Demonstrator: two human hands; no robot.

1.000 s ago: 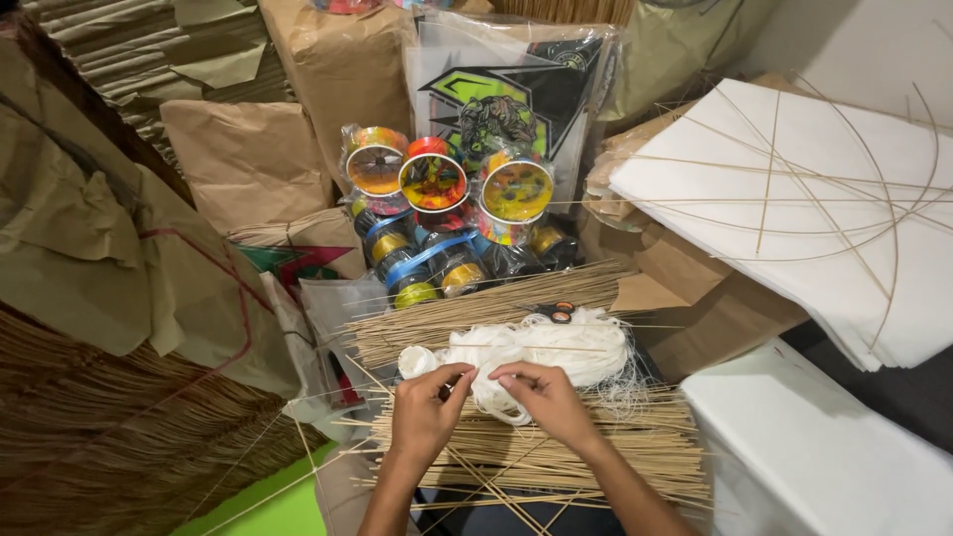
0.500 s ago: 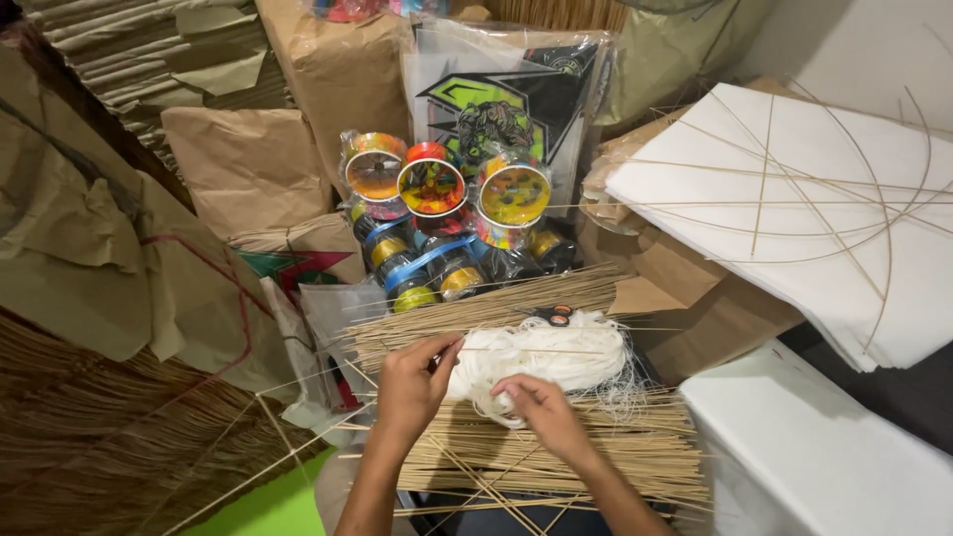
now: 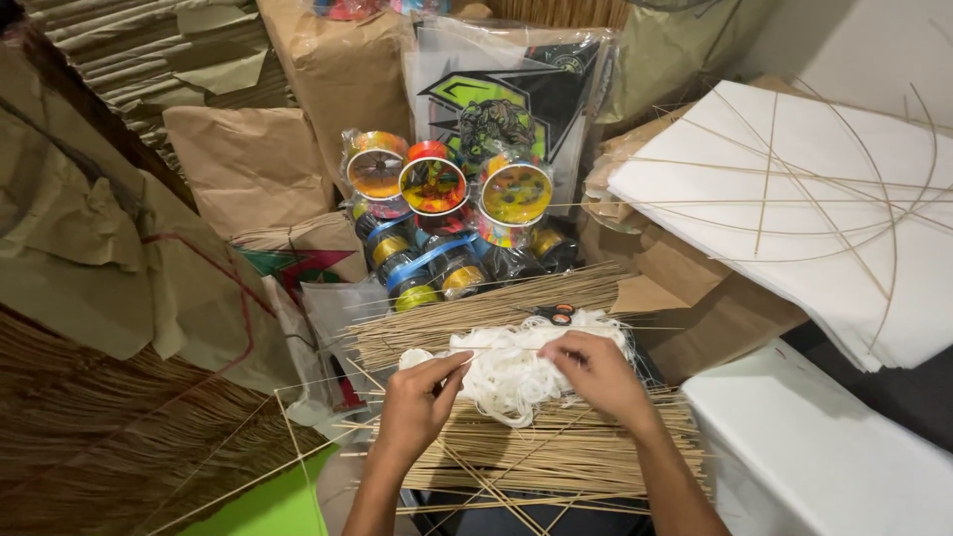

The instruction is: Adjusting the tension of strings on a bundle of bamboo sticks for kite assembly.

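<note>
A heap of white string loops (image 3: 511, 372) lies on a bundle of thin bamboo sticks (image 3: 556, 447). My left hand (image 3: 417, 402) pinches the heap's left edge with thumb and fingers. My right hand (image 3: 596, 369) rests on its right side, fingers curled into the strands. A second row of sticks (image 3: 476, 313) lies just behind the heap, with small black and orange scissors (image 3: 556, 315) on it.
Shiny spools of coloured thread (image 3: 447, 213) stand behind the sticks. White paper sheets with curved bamboo frames (image 3: 794, 199) lie at right, a white slab (image 3: 824, 457) at lower right. Brown paper (image 3: 109, 258) and a green kite corner (image 3: 268, 506) are at left.
Both hands shifted on the white string heap: the left moved from its middle to its left edge, and the right moved up onto its right side.
</note>
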